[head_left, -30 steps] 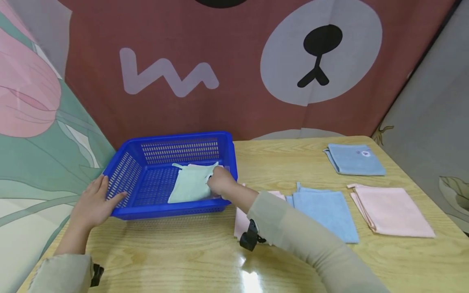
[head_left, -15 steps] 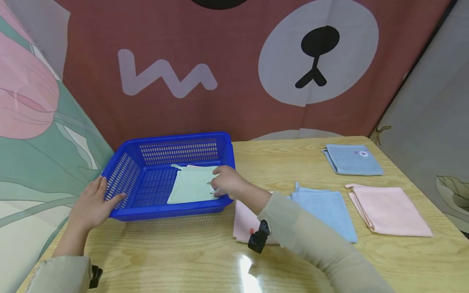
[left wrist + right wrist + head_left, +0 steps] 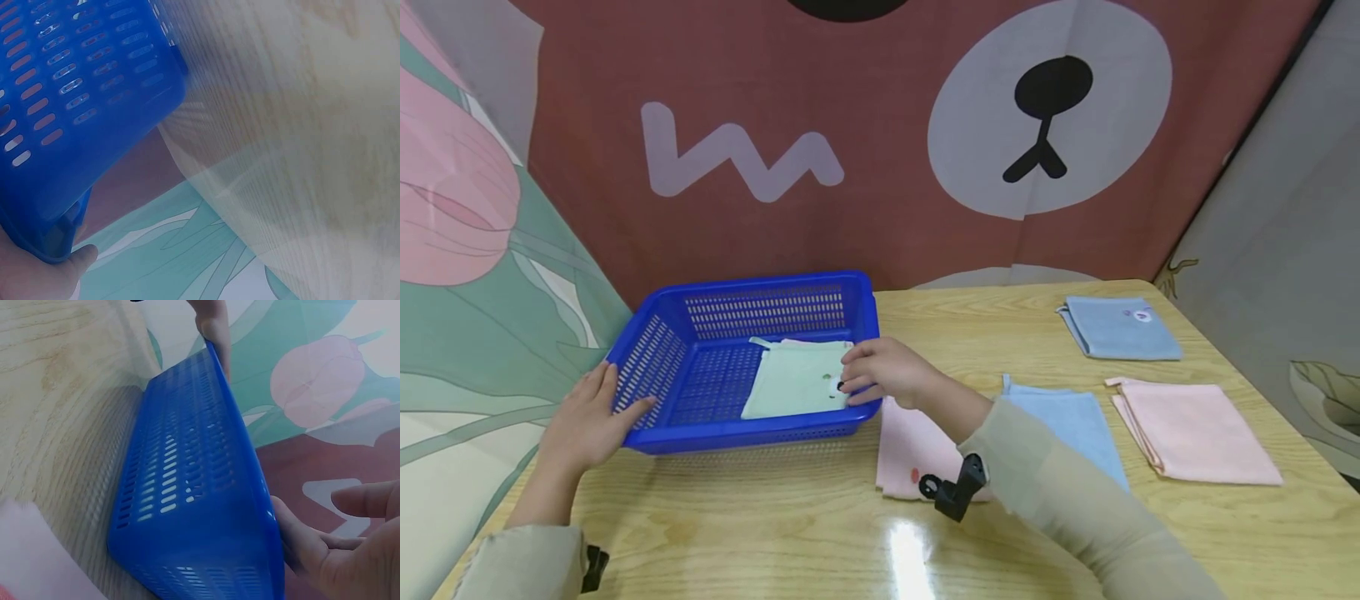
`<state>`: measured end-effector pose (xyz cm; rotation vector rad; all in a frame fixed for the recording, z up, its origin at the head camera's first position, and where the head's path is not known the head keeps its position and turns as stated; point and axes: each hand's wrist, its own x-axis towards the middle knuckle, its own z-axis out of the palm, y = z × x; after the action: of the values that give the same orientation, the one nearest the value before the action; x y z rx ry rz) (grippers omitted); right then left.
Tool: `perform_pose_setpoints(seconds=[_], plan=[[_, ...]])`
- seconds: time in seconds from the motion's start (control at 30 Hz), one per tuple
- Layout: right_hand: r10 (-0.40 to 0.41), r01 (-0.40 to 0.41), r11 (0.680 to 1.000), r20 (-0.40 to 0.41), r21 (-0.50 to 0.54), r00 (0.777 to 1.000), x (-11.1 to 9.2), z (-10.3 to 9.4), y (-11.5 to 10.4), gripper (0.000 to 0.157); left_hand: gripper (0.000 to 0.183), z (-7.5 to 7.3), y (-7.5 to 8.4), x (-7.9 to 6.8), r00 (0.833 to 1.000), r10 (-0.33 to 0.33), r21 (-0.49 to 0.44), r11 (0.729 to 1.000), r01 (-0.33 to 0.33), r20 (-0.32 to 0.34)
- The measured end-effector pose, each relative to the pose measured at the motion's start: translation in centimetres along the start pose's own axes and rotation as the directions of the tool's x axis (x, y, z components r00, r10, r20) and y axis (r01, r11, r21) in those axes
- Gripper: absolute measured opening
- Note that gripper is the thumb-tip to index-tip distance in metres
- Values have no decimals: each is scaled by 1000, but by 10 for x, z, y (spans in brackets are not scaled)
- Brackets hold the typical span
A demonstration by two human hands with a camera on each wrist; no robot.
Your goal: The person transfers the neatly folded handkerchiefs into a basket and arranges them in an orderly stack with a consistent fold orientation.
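A blue plastic basket (image 3: 741, 432) with slotted walls stands on the table at left centre in the head view. In its right part lies a folded pale green towel (image 3: 793, 379) with a hanging loop and a small embroidered face. A sliver of pink shows behind its far edge. My left hand (image 3: 580, 421) holds the basket's left front corner, thumb over the rim and fingers along the outside. Over the right rim is my right hand (image 3: 891, 372), its fingers loosely extended beside the towel's face and holding nothing. The right wrist view shows its thumb and fingers apart.
A folded pink towel (image 3: 913, 446) lies right of the basket, partly under my right forearm. Beyond it are a light blue towel (image 3: 1071, 421) and another pink towel (image 3: 1198, 429). A darker blue towel (image 3: 1123, 327) lies at the back right. A printed curtain (image 3: 745, 225) hangs behind the table.
My right hand has drawn back to the right from the green towel to the basket's right rim, its fingers loosening and the embroidered face coming into view. My left hand stays on the basket.
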<state>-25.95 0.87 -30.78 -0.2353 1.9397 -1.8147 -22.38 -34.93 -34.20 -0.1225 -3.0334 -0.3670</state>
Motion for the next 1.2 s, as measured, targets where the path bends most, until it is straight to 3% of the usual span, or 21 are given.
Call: perform_pose_setpoints(seconds=[0.27, 0.8, 1.2], plan=[[10, -10, 1000, -27, -8, 1000, -11, -16, 1, 25, 80, 1, 0, 0, 1000, -4, 3, 1000, 3, 10], [-52, 52, 999, -31, 8, 998, -26, -38, 9, 29, 80, 0, 1, 1, 1000, -4, -1, 1000, 4, -2], [-19, 20, 999, -47, 32, 999, -31, -49, 23, 32, 80, 0, 0, 0, 1000, -8, 7, 1000, 8, 12]])
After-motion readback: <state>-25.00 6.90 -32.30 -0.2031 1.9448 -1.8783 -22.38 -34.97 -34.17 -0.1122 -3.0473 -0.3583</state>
